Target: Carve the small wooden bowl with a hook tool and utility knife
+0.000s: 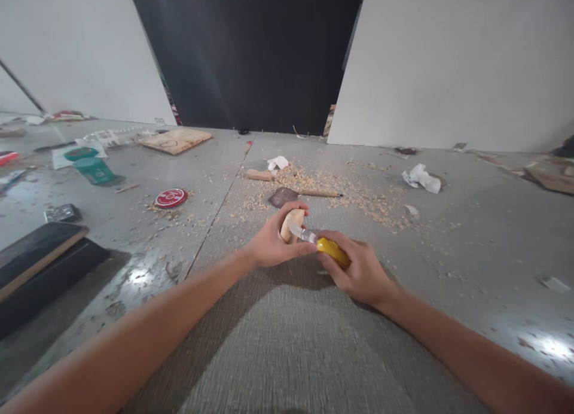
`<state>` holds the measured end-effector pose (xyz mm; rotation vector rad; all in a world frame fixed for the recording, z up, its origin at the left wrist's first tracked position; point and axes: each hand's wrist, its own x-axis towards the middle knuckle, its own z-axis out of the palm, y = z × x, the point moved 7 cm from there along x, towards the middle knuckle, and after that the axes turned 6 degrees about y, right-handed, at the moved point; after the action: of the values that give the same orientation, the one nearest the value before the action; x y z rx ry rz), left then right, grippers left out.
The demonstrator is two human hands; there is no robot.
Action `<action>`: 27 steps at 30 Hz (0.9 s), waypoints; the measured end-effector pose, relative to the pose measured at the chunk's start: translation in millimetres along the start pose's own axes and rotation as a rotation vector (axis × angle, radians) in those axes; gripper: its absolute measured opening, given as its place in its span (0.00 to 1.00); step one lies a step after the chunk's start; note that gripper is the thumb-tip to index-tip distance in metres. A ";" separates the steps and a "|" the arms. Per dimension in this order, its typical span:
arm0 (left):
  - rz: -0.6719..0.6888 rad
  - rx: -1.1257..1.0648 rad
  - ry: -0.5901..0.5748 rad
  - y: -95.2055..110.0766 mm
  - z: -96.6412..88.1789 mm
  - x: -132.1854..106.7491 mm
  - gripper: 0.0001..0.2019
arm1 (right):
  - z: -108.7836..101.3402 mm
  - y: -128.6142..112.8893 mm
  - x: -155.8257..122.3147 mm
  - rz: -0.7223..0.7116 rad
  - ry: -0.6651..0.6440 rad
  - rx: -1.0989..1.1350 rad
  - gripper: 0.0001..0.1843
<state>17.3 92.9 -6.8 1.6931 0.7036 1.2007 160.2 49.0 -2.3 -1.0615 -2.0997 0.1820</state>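
A small pale wooden piece (287, 228) with a rounded outline is gripped in my left hand (271, 243), the fingers curled around its far side. My right hand (361, 267) is closed on the yellow handle of a utility knife (332, 252). The knife's blade points left and meets the face of the wood, close to my left thumb. Just beyond my hands lie a dark flat piece (283, 197) and a pencil-like wooden stick (320, 193) with a dark tip.
Wood shavings (309, 177) are scattered ahead, around a wooden block (260, 174) and crumpled white paper (278, 163). More crumpled paper (422, 179) lies right. On the left are a red round lid (170, 198), a teal container (94, 170), a wooden board (176, 140) and a black case (40, 258).
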 end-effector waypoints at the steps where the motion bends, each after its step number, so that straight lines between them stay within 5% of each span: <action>1: 0.001 0.002 0.000 -0.2 0.0 0.1 0.29 | 0.1 0.1 0.0 0.001 -0.001 0.007 0.13; 27: -0.002 0.026 -0.014 -2.5 -0.6 -1.3 0.30 | 1.3 3.1 0.0 0.033 -0.021 0.007 0.14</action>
<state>16.5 93.1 -9.6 1.7198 0.7149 1.1815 161.3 51.3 -4.6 -1.0954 -2.0994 0.2176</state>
